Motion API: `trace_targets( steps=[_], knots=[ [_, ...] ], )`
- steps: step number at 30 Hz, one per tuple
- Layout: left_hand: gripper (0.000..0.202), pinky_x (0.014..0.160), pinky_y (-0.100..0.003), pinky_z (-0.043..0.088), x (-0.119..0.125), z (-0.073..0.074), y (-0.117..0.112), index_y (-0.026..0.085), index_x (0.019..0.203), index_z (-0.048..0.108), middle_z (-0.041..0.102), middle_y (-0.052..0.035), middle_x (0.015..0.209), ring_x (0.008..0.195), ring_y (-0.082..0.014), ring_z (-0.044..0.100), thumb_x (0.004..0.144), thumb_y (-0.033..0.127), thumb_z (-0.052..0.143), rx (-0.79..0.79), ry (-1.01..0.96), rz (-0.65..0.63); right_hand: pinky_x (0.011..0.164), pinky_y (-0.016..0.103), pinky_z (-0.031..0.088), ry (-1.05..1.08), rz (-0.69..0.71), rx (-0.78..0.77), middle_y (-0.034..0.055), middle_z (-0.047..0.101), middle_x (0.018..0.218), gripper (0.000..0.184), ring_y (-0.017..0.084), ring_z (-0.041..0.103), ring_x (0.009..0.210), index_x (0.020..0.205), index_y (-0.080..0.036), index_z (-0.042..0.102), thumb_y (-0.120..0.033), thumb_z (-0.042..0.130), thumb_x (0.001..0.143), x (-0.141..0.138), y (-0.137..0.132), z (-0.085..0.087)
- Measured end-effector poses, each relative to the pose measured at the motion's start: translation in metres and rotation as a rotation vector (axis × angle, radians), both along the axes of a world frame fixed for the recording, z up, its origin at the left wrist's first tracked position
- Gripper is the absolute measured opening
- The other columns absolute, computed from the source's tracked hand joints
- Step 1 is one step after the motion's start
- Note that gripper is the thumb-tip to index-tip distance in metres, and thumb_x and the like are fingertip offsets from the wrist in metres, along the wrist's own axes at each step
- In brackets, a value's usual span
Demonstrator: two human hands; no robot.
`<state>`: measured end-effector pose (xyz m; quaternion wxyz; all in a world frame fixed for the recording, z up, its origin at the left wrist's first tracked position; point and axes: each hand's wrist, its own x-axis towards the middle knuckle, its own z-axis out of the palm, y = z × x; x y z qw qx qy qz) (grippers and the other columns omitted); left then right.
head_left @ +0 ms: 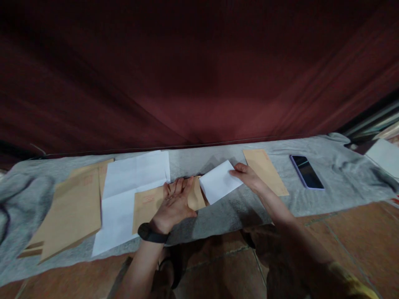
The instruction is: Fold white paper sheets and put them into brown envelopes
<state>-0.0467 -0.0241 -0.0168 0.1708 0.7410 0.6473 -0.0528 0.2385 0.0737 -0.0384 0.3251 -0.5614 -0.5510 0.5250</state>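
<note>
My left hand [175, 203], with a dark band on the wrist, lies flat with fingers stretched out on a brown envelope [146, 207] on the grey cloth [224, 211]. My right hand [247, 175] pinches the far edge of a folded white paper [218, 182], whose near end sits at the envelope's open right end. Whether the paper is partly inside the envelope I cannot tell.
A stack of brown envelopes [71, 209] and white sheets [131, 182] lie to the left. Another brown envelope [264, 171] and a purple phone [306, 172] lie to the right. A dark red curtain [199, 74] hangs behind; tiled floor [343, 232] is in front.
</note>
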Motion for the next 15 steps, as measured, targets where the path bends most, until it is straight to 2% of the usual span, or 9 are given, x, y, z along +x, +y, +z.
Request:
trace_targets(
  steps=[7,15],
  knots=[
    [0.119,0.122,-0.063,0.003,0.006,0.002,-0.004,0.018,0.161,0.016,0.024,-0.0228,0.164,0.154,-0.0385,0.017,0.065,0.047,0.08,0.013,0.057,-0.002,0.054,0.028,0.032,0.046,-0.088,0.032,-0.0026,0.053,0.059,0.044,0.014,0.044,0.057,0.067,-0.023,0.048,-0.055,0.077,0.063,-0.007,-0.002,-0.006],
    [0.118,0.123,-0.064,0.005,0.005,-0.003,-0.006,0.018,0.16,0.019,0.03,-0.0212,0.163,0.153,-0.0391,0.021,0.065,0.047,0.081,0.071,0.071,-0.004,0.053,0.028,0.032,0.058,-0.126,0.021,-0.0027,0.053,0.058,0.045,0.014,0.045,0.055,0.067,-0.023,0.048,-0.057,0.077,0.063,-0.009,-0.002,-0.013]
  ],
)
